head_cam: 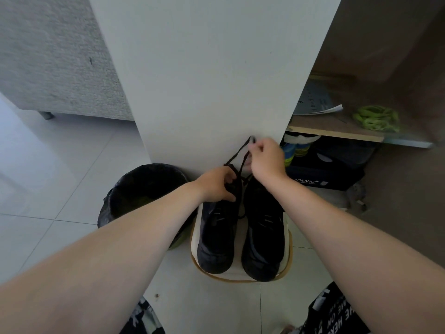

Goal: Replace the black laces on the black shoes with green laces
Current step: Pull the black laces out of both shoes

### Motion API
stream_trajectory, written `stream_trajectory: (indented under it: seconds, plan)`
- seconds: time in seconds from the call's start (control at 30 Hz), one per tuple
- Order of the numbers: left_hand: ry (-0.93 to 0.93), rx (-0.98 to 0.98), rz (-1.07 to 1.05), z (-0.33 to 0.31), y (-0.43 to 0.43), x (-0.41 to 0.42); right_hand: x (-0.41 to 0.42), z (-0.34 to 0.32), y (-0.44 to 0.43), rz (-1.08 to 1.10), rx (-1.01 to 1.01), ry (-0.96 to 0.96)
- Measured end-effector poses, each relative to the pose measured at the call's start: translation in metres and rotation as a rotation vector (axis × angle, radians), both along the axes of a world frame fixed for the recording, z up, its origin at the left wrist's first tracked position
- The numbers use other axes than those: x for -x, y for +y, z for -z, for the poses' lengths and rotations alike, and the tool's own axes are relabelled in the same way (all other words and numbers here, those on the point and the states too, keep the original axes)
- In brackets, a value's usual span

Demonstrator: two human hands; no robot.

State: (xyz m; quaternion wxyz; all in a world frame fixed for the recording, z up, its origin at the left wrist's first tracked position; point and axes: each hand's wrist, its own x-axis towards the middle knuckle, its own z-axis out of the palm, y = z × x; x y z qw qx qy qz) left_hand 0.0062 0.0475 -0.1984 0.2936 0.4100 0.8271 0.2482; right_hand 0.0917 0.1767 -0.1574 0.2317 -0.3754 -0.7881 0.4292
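Two black shoes stand side by side on a white stool [287,249], toes toward me: the left shoe [215,239] and the right shoe [263,237]. My left hand [216,183] grips the lace area at the top of the left shoe. My right hand [266,156] pinches a black lace [237,154] and holds it raised in a loop above the shoes, in front of a white panel. A bundle of green laces [375,118] lies on a wooden shelf [337,131] to the upper right, away from both hands.
A black bin [134,189] lined with a bag stands left of the stool. A dark shoebox [325,174] and colourful shoes [295,149] sit under the shelf. A paper booklet [315,102] lies on the shelf. Behind the shoes rises the white panel [212,68]; a grey sofa [53,59] stands far left.
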Motion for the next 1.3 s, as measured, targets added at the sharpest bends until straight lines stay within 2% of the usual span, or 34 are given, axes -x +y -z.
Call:
stream_trajectory:
  seconds: [0.07,0.13,0.23,0.3,0.4,0.47,0.53,0.63,0.87,1.03,1.17,1.3]
  plan:
    - [-0.003,0.034,0.015,-0.001,0.001,-0.001,0.001,-0.010,0.004,0.050,0.100,0.237]
    - [-0.016,0.035,0.015,-0.002,0.004,-0.003,-0.002,-0.013,0.002,-0.035,0.132,0.313]
    - [-0.008,-0.021,-0.006,-0.007,0.007,-0.003,-0.005,-0.007,0.002,-0.087,0.035,0.252]
    - [0.017,-0.060,-0.097,-0.010,0.008,-0.002,-0.004,-0.005,0.003,-0.094,0.072,0.169]
    - [0.018,-0.216,-0.213,-0.013,0.008,0.003,-0.007,0.000,-0.002,-0.197,0.218,-0.111]
    - [0.021,-0.239,-0.216,-0.015,0.009,0.001,-0.014,0.006,-0.008,-0.333,0.260,-0.338]
    - [0.023,-0.232,-0.230,-0.013,0.010,-0.002,-0.018,0.009,-0.013,-0.421,0.284,-0.447]
    - [-0.079,-0.237,-0.303,-0.005,0.012,0.001,-0.016,0.011,-0.011,-0.428,0.282,-0.427]
    - [-0.258,-0.272,-0.227,0.001,0.008,-0.002,-0.012,0.021,0.001,-0.362,0.135,-0.460]
    - [-0.311,-0.184,-0.269,-0.002,0.007,0.003,-0.006,0.014,-0.010,-0.276,-0.181,-0.403]
    - [-0.410,-0.156,-0.351,-0.008,0.007,0.002,-0.005,0.019,-0.014,-0.281,-0.119,-0.352]
    - [-0.345,-0.176,-0.345,-0.003,0.005,0.003,0.010,0.072,0.014,-0.189,0.062,-0.333]
